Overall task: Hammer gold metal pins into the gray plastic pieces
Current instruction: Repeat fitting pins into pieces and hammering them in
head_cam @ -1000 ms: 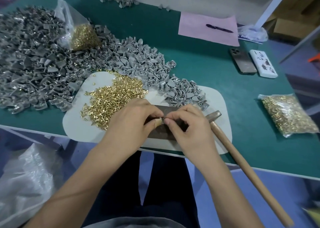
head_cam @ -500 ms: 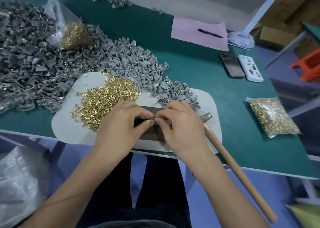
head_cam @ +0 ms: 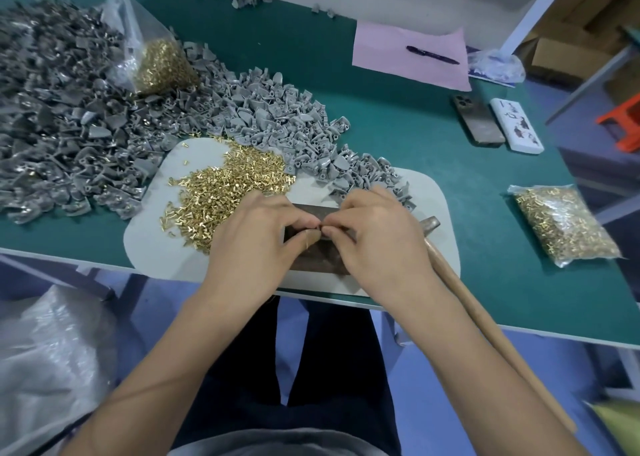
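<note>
My left hand (head_cam: pixel 256 234) and my right hand (head_cam: pixel 374 237) meet fingertip to fingertip over a dark metal block (head_cam: pixel 320 261) on a pale mat (head_cam: pixel 156 248). Between the fingertips they pinch a small piece with a gold pin; it is mostly hidden by my fingers. Loose gold pins (head_cam: pixel 225 185) lie heaped on the mat left of my hands. A large pile of gray plastic pieces (head_cam: pixel 104 126) spreads across the left and back of the mat. The wooden-handled hammer (head_cam: pixel 460 303) lies to the right of my right hand, head on the mat.
A plastic bag of gold pins (head_cam: pixel 159 64) sits in the gray pile, another bag of pins (head_cam: pixel 564 223) lies at the right. A pink sheet (head_cam: pixel 391 43) with a pen (head_cam: pixel 433 55), a phone (head_cam: pixel 478 123) and a white box (head_cam: pixel 516 125) lie at the back right of the green table (head_cam: pixel 398 137).
Both hands stay pinched together over the metal block; only the camera view has shifted slightly. The hammer has not moved.
</note>
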Demonstrator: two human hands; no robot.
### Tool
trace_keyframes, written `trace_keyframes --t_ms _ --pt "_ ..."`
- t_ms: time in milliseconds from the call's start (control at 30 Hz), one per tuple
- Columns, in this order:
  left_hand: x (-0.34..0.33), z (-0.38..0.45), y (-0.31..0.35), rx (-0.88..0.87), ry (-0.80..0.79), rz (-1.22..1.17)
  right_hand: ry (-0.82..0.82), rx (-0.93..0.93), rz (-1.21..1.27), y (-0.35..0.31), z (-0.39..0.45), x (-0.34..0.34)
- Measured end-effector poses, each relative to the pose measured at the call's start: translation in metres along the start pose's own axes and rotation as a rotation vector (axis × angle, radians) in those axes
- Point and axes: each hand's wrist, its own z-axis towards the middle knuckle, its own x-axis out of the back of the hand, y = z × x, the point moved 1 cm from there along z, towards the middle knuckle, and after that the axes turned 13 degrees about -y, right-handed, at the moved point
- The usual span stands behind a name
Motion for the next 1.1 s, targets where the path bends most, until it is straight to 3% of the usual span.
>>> trace_keyframes --t_ms 100,333,533,667,767,867,933,1100 --pt "0.000 0.001 -0.001 0.000 -0.002 0.008 0.002 0.046 -0.078 -0.002 0.001 0.000" --pt "0.000 0.001 -0.001 -0.016 0.015 0.049 0.009 -0.073 0.222 0.012 -0.006 -0.009" --pt "0.000 0.002 -0.001 -0.012 0.006 0.037 0.054 -0.087 0.253 0.015 -0.009 -0.017" --pt "-0.002 0.002 0.002 -0.019 0.004 0.045 0.229 -0.067 0.373 0.034 -0.022 -0.015" --pt "-0.004 0.001 0.006 -0.048 -0.009 -0.001 0.357 -0.243 0.364 0.070 -0.047 -0.007" --pt "-0.006 0.002 0.010 -0.063 -0.009 -0.013 0.232 -0.533 0.284 0.102 -0.071 -0.007" --pt "-0.009 0.003 0.013 -0.066 -0.010 0.007 0.090 -0.624 0.230 0.110 -0.079 -0.008" --pt "-0.012 0.007 0.016 -0.063 0.001 0.063 -0.138 -0.546 -0.013 0.108 -0.074 -0.001"
